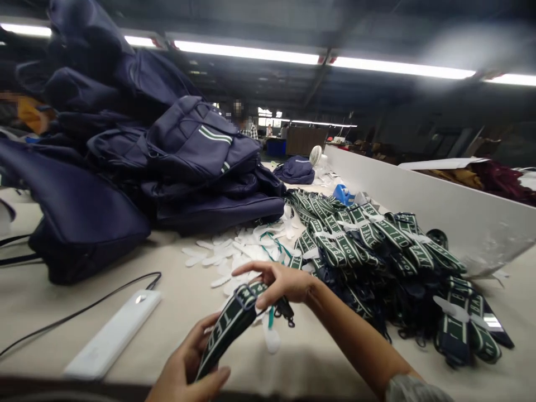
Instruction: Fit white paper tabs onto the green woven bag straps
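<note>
Clamping the green lettered strap (pixel 226 330) at lower centre of the frame in my left grip (pixel 181 365) and right grip (pixel 291 282), I judge that too slack a hold could let the dangling hook (pixel 290 320) snag nearby white tabs (pixel 272 338).

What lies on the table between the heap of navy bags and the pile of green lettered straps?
Scattered white slips and thin teal ribbons lie between the navy bags and the green lettered straps, seen in the head view.
</note>
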`<move>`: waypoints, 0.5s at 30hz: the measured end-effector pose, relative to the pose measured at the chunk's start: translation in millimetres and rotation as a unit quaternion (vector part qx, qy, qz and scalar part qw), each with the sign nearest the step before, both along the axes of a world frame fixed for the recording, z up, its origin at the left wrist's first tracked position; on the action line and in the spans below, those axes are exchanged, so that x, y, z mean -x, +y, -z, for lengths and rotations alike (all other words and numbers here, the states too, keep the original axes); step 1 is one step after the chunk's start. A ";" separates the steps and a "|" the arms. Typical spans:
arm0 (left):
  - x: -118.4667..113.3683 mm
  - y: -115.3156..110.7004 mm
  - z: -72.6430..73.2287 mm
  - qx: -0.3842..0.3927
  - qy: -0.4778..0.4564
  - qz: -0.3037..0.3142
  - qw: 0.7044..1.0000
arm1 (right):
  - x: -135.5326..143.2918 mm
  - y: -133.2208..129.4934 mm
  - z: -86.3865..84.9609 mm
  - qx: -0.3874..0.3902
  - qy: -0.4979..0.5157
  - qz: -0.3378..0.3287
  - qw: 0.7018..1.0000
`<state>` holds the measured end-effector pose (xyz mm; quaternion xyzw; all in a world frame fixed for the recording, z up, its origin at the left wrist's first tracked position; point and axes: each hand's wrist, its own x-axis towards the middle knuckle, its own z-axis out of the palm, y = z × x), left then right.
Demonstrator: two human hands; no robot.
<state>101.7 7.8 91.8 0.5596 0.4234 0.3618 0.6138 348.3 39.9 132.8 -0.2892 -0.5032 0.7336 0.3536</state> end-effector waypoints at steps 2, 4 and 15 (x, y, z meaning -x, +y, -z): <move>1.4 3.0 -4.2 0.014 -0.012 -0.014 1.000 | -4.9 1.2 3.9 -0.003 0.020 0.036 0.999; 4.6 6.9 -5.3 0.039 -0.038 -0.007 0.998 | -8.5 1.7 9.3 0.005 0.033 0.044 0.998; 16.6 15.5 1.6 0.133 -0.155 0.034 0.978 | -8.5 5.5 28.7 0.040 0.024 0.049 0.998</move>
